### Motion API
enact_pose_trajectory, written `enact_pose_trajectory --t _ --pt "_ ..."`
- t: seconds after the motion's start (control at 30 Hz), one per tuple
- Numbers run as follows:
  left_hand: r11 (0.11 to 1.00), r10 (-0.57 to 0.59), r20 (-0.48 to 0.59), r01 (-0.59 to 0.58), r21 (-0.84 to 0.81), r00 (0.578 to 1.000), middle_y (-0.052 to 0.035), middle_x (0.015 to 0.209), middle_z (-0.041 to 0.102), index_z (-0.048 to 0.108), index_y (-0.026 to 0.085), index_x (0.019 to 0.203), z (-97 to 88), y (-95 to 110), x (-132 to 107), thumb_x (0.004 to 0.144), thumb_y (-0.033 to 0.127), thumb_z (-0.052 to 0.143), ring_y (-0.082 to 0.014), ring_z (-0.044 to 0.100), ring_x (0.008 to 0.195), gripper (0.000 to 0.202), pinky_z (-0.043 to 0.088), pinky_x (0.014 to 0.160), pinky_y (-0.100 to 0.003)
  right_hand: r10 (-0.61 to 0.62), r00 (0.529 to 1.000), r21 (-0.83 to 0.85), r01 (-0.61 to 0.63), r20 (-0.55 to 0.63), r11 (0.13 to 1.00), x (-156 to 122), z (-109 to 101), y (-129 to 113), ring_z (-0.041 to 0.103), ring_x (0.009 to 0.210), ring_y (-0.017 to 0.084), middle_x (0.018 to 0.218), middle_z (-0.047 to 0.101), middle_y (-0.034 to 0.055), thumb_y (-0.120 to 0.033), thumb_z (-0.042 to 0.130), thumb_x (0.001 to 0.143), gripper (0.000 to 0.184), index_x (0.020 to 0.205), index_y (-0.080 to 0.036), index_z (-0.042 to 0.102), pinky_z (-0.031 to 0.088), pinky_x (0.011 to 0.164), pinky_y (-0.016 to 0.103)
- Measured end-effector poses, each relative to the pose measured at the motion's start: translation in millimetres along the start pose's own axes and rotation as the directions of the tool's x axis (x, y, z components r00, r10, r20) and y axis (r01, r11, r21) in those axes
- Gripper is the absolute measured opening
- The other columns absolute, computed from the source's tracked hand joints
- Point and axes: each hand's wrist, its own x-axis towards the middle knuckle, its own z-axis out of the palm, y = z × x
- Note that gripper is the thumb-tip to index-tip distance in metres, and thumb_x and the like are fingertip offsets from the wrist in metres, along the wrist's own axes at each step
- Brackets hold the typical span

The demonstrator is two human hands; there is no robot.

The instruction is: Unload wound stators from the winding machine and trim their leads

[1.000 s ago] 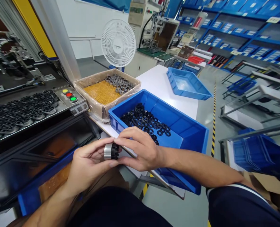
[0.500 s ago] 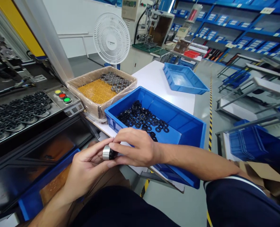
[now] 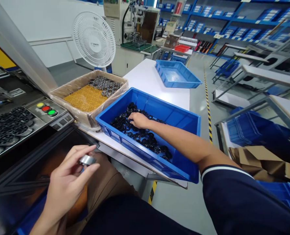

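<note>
Because the left hand (image 3: 66, 179) merely pinches the metal ring (image 3: 87, 160) at lower left of frame, it could slip; whether the right hand (image 3: 138, 120), in the central blue bin (image 3: 159, 107), holds black parts (image 3: 147, 141), I cannot tell.

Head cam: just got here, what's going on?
A person's left hand holds a silver metal ring between thumb and fingers, outside the blue bin. The right hand is down in that bin among loose black parts; can't tell if it has gripped one. Next to the bin stands a plastic-lined box with yellow and dark grey parts in it.
</note>
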Motion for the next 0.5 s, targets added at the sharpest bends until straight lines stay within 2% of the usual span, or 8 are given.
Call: enact_pose_trajectory --t 0.07,0.1,0.17,0.23,0.3,0.37,0.43,0.5 --pt "0.983 0.108 0.02 -0.11 0.146 0.994 -0.0013 0.105 0.065 0.066 0.029 0.124 2.7 6.0 -3.7 0.078 0.024 0.076 -0.0166 0.063 0.093 0.047 0.051 0.087 -0.025 0.005 1.0 -0.006 -0.005 -0.002 1.0 0.1 11.4 -0.4 0.061 0.114 0.024 0.127 0.061 0.0093 -0.034 0.06 0.095 0.031 0.12 -0.016 0.061 0.051 0.097 0.048" --pt "0.981 0.12 0.015 -0.121 0.154 0.993 -0.0018 0.108 0.067 0.061 0.029 0.13 4.2 9.1 -5.6 0.078 0.023 0.076 -0.0185 0.064 0.097 0.055 0.05 0.093 -0.028 0.009 1.0 -0.01 -0.009 -0.003 1.0 -0.2 15.5 -0.7 0.061 0.114 0.024 0.127 0.061 0.0095 -0.033 0.06 0.095 0.032 0.121 -0.016 0.06 0.051 0.097 0.048" --pt "0.994 0.065 -0.023 -0.063 0.09 0.998 -0.0031 0.117 0.069 0.054 0.028 0.138 6.2 14.9 -8.6 0.078 0.023 0.076 -0.0212 0.065 0.106 0.064 0.047 0.103 -0.032 0.017 1.0 -0.019 -0.017 -0.004 1.0 -1.3 20.0 -1.1 0.061 0.112 0.024 0.125 0.061 0.0094 -0.034 0.06 0.095 0.032 0.121 -0.016 0.06 0.052 0.095 0.047" --pt "1.0 -0.028 -0.045 0.027 -0.014 0.999 -0.0046 0.127 0.068 0.056 0.025 0.134 6.1 19.7 -9.9 0.079 0.024 0.075 -0.0221 0.064 0.114 0.058 0.046 0.106 -0.031 0.025 1.0 -0.025 -0.025 -0.01 0.999 -2.0 17.8 -2.0 0.062 0.109 0.023 0.121 0.063 0.0086 -0.034 0.06 0.094 0.03 0.118 -0.016 0.061 0.054 0.093 0.045" --pt "0.992 -0.083 -0.046 0.078 -0.096 0.995 -0.0064 0.133 0.065 0.062 0.022 0.127 3.9 22.6 -9.5 0.081 0.026 0.073 -0.0232 0.062 0.12 0.047 0.046 0.106 -0.029 0.038 0.998 -0.022 -0.039 -0.041 0.999 -2.1 7.5 -5.1 0.064 0.103 0.021 0.114 0.065 0.0082 -0.031 0.062 0.093 0.024 0.11 -0.014 0.064 0.054 0.09 0.043" --pt "0.982 -0.112 -0.033 0.106 -0.156 0.993 -0.0089 0.134 0.065 0.062 0.019 0.128 0.5 22.8 -8.1 0.085 0.028 0.069 -0.024 0.061 0.123 0.045 0.047 0.105 -0.029 0.041 0.993 -0.007 -0.042 -0.114 0.999 -3.7 -10.0 -14.2 0.065 0.098 0.021 0.106 0.067 0.0103 -0.023 0.061 0.092 0.016 0.102 -0.012 0.067 0.054 0.089 0.04" --pt "0.969 -0.122 -0.005 0.118 -0.215 0.992 -0.0107 0.131 0.067 0.058 0.018 0.132 -2.4 20.6 -6.6 0.087 0.026 0.066 -0.0227 0.063 0.12 0.046 0.049 0.103 -0.029 0.017 0.978 0.009 -0.015 -0.208 1.0 -11.1 -30.2 -32.2 0.064 0.096 0.02 0.104 0.066 0.0128 -0.016 0.058 0.091 0.016 0.102 -0.01 0.069 0.052 0.09 0.037" --pt "0.944 -0.132 0.042 0.139 -0.298 0.99 -0.0111 0.131 0.067 0.056 0.02 0.135 -3.6 17.7 -4.8 0.089 0.023 0.065 -0.0201 0.065 0.116 0.047 0.051 0.099 -0.026 -0.076 0.948 0.048 0.096 -0.308 0.994 -27.6 -47.2 -58.9 0.063 0.093 0.017 0.106 0.065 0.0119 -0.016 0.055 0.092 0.02 0.108 -0.011 0.067 0.052 0.088 0.033"
